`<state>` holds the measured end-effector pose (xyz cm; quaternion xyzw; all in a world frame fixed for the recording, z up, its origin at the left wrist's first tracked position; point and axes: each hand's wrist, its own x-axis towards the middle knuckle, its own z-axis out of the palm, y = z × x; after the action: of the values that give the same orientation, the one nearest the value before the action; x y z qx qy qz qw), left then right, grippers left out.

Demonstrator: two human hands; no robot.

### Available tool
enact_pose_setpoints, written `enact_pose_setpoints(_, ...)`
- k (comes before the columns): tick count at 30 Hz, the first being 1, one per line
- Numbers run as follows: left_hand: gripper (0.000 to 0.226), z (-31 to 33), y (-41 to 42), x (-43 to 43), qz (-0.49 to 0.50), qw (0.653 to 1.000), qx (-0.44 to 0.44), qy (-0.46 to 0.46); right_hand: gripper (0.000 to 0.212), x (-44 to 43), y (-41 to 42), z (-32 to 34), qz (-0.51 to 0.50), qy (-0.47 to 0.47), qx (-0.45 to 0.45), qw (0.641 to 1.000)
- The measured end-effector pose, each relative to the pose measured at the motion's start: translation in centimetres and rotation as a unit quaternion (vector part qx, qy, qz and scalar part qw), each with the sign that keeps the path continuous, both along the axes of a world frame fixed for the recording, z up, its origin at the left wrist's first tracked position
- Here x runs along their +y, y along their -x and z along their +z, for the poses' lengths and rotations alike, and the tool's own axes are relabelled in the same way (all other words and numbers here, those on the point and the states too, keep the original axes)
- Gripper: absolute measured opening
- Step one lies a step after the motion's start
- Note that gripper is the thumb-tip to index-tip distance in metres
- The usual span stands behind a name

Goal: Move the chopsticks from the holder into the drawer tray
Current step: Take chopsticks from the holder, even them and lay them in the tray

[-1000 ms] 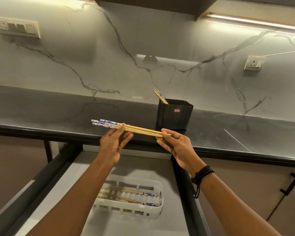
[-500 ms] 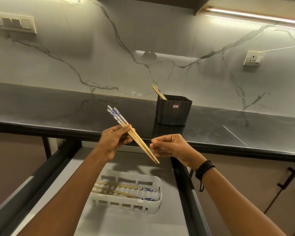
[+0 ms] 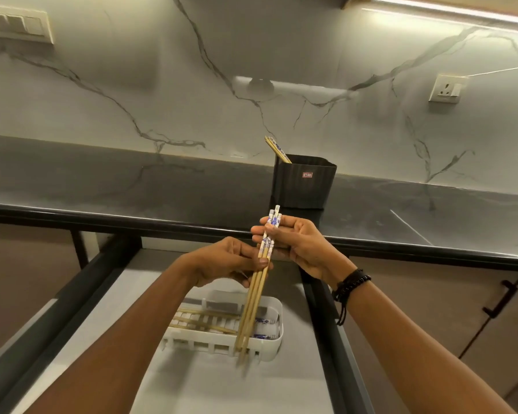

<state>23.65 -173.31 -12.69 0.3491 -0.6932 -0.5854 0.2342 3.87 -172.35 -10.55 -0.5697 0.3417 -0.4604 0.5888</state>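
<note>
Chopsticks [image 3: 260,279] were held near-upright over the tray [image 3: 274,345], pinched in fingers [image 3: 257,238] of left hand [image 3: 222,261] and right hand [image 3: 299,243]; lowering flat was judged next.

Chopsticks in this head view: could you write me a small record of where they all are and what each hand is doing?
held chopsticks: one bundle, steeply tilted, patterned ends up, plain tips pointing down toward the tray
left hand: holds the bundle near its middle
right hand: pinches the patterned ends
holder: black, standing on the counter
holder chopsticks: a few, leaning out of the top
tray: white, in the open drawer
tray chopsticks: several, lying flat inside
task state: bundle not yet set down
</note>
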Motion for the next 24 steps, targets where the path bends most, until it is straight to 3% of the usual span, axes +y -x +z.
enact_pose_setpoints(3, 0.014, -0.4, 1.1, 0.0, 0.152, 0.979, 0.008, 0.134, 0.033, -0.3, 0.3, 0.2, -0.073, 0.023, -0.056, 0.995)
enact_pose_setpoints(6, 0.015, -0.6, 2.5, 0.0, 0.342, 0.885, 0.064, 0.310, 0.020, -0.9, 0.8, 0.0, -0.145, 0.033, -0.121, 0.981)
enact_pose_setpoints(7, 0.017, -0.5, 2.8, 0.1, 0.357, 0.866, 0.081, 0.339, 0.017, -1.1, 1.0, 0.0, -0.160, 0.033, -0.145, 0.976)
enact_pose_setpoints(9, 0.022, -0.3, 3.2, 0.3, 0.331, 0.869, 0.089, 0.356, 0.016, -1.4, 1.3, -0.1, -0.178, 0.025, -0.198, 0.964)
enact_pose_setpoints(11, 0.028, -0.4, 3.6, 0.7, 0.291, 0.897, 0.082, 0.322, 0.016, -1.5, 1.4, -0.1, -0.178, 0.014, -0.261, 0.949)
enact_pose_setpoints(13, 0.033, -0.5, 3.9, 1.1, 0.263, 0.937, 0.090, 0.213, 0.015, -1.6, 1.3, -0.2, -0.172, 0.004, -0.314, 0.934)
enact_pose_setpoints(15, 0.034, -0.7, 4.4, 1.4, 0.257, 0.954, 0.129, 0.088, 0.014, -1.6, 1.2, -0.3, -0.167, -0.006, -0.344, 0.924)
enact_pose_setpoints(17, 0.032, -0.6, 4.6, 1.3, 0.264, 0.941, 0.212, -0.013, 0.016, -1.5, 0.9, -0.4, -0.154, -0.019, -0.359, 0.921)
enact_pose_setpoints(19, 0.034, -0.3, 4.6, 1.1, 0.272, 0.906, 0.312, -0.083, 0.018, -1.3, 0.4, -0.5, -0.135, -0.034, -0.361, 0.922)
enact_pose_setpoints(24, 0.030, 0.4, 3.8, 0.8, 0.284, 0.821, 0.475, -0.138, 0.019, -0.8, -1.0, -1.0, -0.108, -0.058, -0.328, 0.937)
